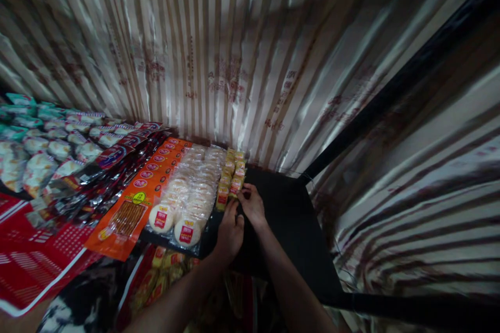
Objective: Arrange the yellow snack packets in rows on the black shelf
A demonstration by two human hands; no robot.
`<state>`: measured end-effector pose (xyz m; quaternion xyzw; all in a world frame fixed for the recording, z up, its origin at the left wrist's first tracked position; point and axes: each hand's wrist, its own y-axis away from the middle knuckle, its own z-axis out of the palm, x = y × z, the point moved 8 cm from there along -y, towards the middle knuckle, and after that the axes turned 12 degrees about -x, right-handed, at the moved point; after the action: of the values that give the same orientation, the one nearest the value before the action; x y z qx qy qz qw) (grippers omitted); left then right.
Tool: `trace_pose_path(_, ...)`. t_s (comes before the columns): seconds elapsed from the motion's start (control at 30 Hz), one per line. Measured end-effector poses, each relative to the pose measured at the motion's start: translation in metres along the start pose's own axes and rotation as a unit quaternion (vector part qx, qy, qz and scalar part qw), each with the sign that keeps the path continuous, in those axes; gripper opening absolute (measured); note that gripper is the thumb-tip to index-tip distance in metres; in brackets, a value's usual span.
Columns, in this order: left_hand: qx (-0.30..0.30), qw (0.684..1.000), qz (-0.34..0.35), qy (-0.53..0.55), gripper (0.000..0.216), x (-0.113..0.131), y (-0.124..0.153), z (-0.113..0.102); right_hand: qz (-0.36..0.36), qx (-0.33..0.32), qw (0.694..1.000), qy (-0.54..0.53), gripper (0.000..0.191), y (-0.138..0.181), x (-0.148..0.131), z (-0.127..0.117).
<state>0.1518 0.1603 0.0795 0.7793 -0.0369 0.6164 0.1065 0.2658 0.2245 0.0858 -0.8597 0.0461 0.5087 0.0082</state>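
Small gold snack packets [223, 192] with red labels stand in two short rows on the black shelf [291, 218]. My left hand [230, 231] is at the near end of the right row, its fingers closed on the lower edge of the front gold packet [236, 185]. My right hand [253, 205] pinches that same packet from its right side. Fingertips partly cover the packet's lower edge. Just left of the gold packets lie two rows of clear-wrapped round white crackers [187, 231], with red labels on the front ones.
An orange snack bag [128, 213] lies left of the crackers, then dark red packets [113, 166] and white-and-green bags [58, 148]. Below are a red basket [50, 255] and more gold packets [160, 276]. Striped curtain [219, 52] hangs behind; a black post [375, 99] slants right.
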Motion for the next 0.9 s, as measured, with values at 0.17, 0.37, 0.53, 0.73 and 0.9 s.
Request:
trace_pose_path(0.17, 0.003, 1.000, 0.003, -0.007, 0.044, -0.008, -0.011, 0.003, -0.031, 0.019, 0.997, 0.064, 0.022, -0.001, -0.003, 0.000)
trace_pose_path(0.37, 0.034, 0.995, 0.073, -0.064, 0.034, 0.013, 0.014, -0.008, -0.041, 0.075, 0.996, 0.009, 0.032, 0.026, -0.009, -0.008)
trace_pose_path(0.53, 0.001, 0.995, 0.056, -0.082, 0.026, 0.001, 0.089, -0.020, -0.051, 0.039, 0.989, -0.132, 0.031, 0.108, -0.017, 0.007)
trace_pose_path(0.73, -0.077, 0.966, -0.113, -0.220, 0.028, -0.075, 0.150, -0.055, -0.042, -0.164, 0.985, -0.025, 0.025, 0.197, -0.009, 0.075)
trace_pose_path(0.9, -0.092, 0.883, -0.175, -0.427, 0.032, -0.115, 0.129, -0.101, 0.000, -0.333, 0.943, 0.017, 0.026, 0.210, 0.023, 0.154)
